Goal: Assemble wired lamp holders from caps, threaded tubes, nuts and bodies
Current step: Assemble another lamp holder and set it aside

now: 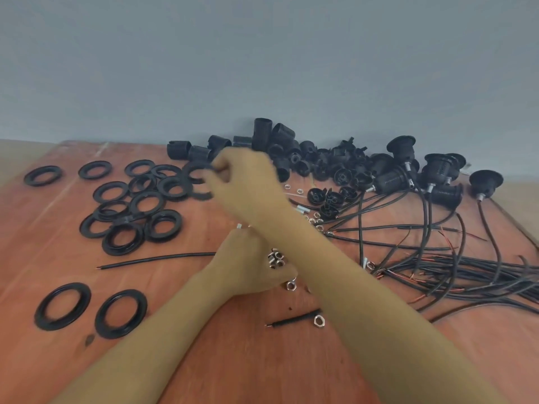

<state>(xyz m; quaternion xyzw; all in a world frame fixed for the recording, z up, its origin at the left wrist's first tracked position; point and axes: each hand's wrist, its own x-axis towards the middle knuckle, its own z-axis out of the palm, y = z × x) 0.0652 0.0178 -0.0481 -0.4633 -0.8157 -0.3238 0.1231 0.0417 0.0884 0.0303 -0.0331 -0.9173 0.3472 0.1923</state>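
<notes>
Right hand [242, 176] is curling over the ring pile [140, 205], hold unclear in blur; left hand [248, 263], right of the pile, is gripping a wire [157, 259], likely readying it for parts

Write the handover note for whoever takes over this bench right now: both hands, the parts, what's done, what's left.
Left hand grips a black wire near the middle; a small metal piece shows at its fingers, blurred.
Right hand reaches across and pinches a ring at the edge of the loose rings.
Parts: bodies piled at the back, caps and nuts near the hands, spare wires on the right.
Done: several wired holders lie at the back right.
Left: the wire in hand is not yet fitted, and many loose parts wait.
</notes>
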